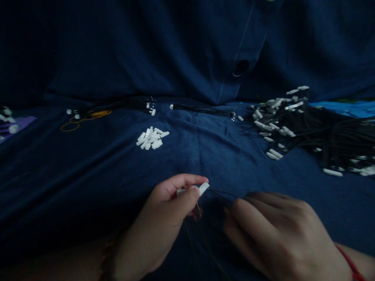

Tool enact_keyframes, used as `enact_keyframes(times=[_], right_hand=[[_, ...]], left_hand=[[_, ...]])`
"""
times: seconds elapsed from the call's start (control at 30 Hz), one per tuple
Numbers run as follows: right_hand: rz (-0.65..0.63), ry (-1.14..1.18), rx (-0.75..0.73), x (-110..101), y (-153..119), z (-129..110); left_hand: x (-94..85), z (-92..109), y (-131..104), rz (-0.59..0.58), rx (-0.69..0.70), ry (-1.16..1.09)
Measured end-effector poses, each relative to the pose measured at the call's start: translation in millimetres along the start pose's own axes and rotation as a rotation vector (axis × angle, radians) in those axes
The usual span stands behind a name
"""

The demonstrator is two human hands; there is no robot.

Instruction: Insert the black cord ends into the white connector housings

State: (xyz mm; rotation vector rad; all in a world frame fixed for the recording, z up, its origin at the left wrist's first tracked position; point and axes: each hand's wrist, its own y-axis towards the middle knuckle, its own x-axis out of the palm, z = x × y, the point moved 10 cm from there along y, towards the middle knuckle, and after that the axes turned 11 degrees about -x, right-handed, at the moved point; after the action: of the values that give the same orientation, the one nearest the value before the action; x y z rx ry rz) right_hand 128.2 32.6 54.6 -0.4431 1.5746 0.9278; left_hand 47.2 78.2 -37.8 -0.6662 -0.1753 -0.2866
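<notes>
Near the bottom middle, my left hand (172, 207) pinches a white connector housing (204, 188) between thumb and fingers. Thin black wires (221, 194) run from the housing's right end to my right hand (272, 230), whose fingers are closed around them. More thin wires hang below my left hand, with a small reddish, shiny bit under its thumb that I cannot make out. Beyond my left hand lies a small pile of loose white connector housings (152, 137) on the dark blue cloth (117, 168).
At the right is a large heap of black cables (331, 132) with white connectors. Two thin cable bundles (202, 110) (123, 104) lie along the back. Yellow rubber bands (98, 114) are at the left, by a purple item (25, 127). Blue plastic (345, 108) shows at the far right.
</notes>
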Motion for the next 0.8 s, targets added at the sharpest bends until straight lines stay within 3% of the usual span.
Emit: enact_keyframes(times=[0.07,0.3,0.63,0.8], right_hand=[[0.007,0.000,-0.011,0,2,-3],[-0.029,0.198,0.186,12,1,17],[0.079,0.197,0.152,14,-2,19],[0.096,0.135,0.103,5,6,20]], left_hand=[[1.2,-1,0,-0.013,0.015,0.047],[6.8,-2,-2,-0.022,0.045,0.226],[7.9,0,-2,-0.018,0.065,0.211],[8.4,-1,0,-0.044,0.065,0.176]])
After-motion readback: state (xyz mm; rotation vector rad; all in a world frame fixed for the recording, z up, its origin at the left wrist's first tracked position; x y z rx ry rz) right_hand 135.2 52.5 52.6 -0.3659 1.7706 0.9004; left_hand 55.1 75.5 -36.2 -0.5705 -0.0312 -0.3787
